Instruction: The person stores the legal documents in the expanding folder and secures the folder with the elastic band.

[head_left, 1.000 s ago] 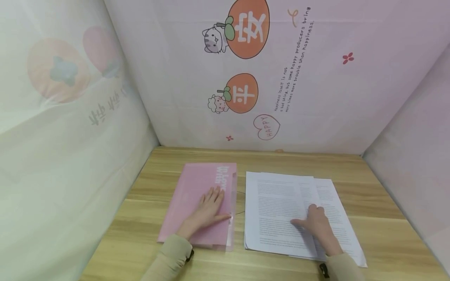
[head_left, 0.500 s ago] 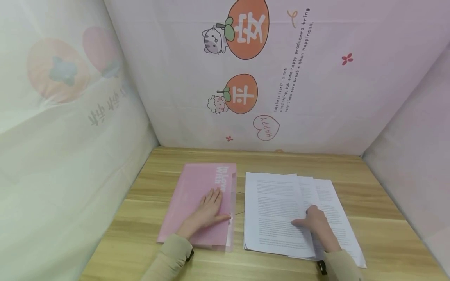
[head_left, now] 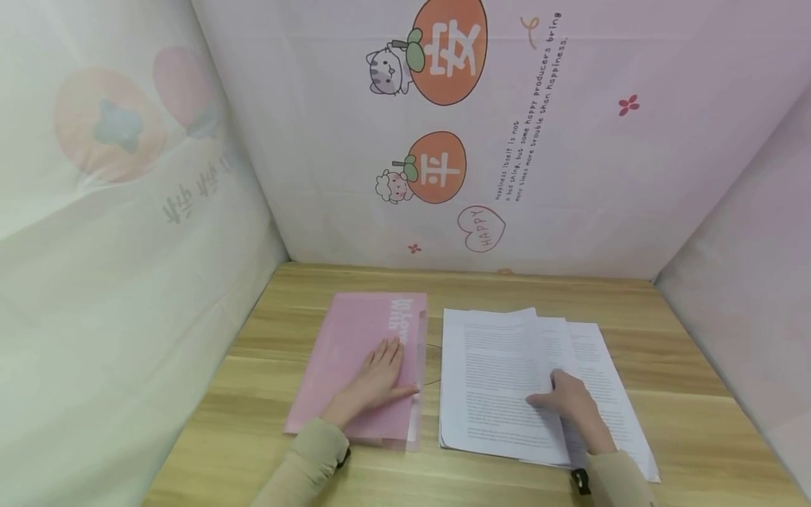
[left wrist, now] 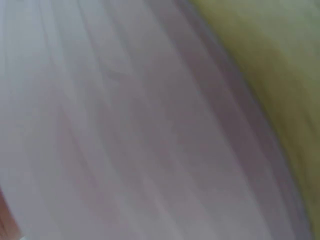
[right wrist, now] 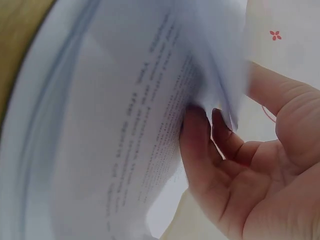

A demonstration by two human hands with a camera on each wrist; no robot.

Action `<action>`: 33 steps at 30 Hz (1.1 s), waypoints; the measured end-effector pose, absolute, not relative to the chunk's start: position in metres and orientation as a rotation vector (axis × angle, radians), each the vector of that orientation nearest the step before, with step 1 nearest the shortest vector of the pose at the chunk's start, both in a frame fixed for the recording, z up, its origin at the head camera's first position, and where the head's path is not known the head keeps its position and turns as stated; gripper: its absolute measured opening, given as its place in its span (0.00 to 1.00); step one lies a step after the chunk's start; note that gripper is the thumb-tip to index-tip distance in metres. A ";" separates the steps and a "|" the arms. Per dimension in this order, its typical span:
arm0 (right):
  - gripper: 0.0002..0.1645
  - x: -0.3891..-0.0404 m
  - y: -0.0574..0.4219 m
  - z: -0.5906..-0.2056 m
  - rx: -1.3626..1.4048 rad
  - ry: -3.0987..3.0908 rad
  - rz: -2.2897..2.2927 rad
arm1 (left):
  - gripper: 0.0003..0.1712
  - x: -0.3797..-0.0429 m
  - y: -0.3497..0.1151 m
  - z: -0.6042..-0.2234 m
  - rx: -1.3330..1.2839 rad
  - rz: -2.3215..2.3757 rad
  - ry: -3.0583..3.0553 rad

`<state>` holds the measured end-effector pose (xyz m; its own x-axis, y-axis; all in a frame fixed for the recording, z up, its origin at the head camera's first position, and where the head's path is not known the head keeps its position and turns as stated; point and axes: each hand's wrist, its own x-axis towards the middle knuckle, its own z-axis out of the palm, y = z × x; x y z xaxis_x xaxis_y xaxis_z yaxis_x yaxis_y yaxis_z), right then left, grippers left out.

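Observation:
My left hand (head_left: 375, 379) rests flat on a pink folder (head_left: 329, 352) with white lettering, its fingers spread and the thumb out near the folder's right edge. Right of it lies a stack of printed paper sheets (head_left: 497, 373), fanned toward the right. My right hand (head_left: 570, 403) holds the right edge of the upper sheets, the thumb on top and the fingers curled beneath. Seen from the right wrist, lifted paper (right wrist: 125, 120) bends up between the thumb and fingers of my right hand (right wrist: 250, 170). The left wrist view shows blurred, pale pink folder layers (left wrist: 130, 120).
The wooden table (head_left: 253, 380) carries both piles. A printed cloth wall (head_left: 570, 211) stands behind it, with more cloth on the left (head_left: 139, 296) and right (head_left: 747, 282). A thin dark line (head_left: 434, 362) runs between folder and papers.
The upper sheets' right edge has come away from those beneath and bent up to the left, baring another sheet edge. My right hand has barely shifted; the left stays on the folder.

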<state>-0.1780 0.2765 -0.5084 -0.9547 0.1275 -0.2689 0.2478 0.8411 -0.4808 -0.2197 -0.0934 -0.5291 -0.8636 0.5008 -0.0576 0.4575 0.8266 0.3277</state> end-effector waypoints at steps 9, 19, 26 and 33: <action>0.32 -0.176 0.280 -0.501 0.213 2.803 -0.799 | 0.62 -0.218 -0.080 -0.533 0.705 0.461 2.853; 0.31 -0.173 0.284 -0.498 0.214 2.713 -0.873 | 0.55 -0.217 -0.074 -0.535 0.660 0.438 2.855; 0.32 -0.170 0.284 -0.496 0.221 2.665 -0.993 | 0.46 -0.216 -0.071 -0.532 0.672 0.433 2.885; 0.32 -0.168 0.291 -0.501 0.237 2.590 -1.154 | 0.40 -0.217 -0.067 -0.530 0.646 0.507 2.881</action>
<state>-0.1675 0.2909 -0.5011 -0.9429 0.0301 -0.3317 0.2668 0.6647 -0.6979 -0.2166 -0.0673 -0.5301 -0.8969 0.4370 -0.0675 0.3877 0.8507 0.3550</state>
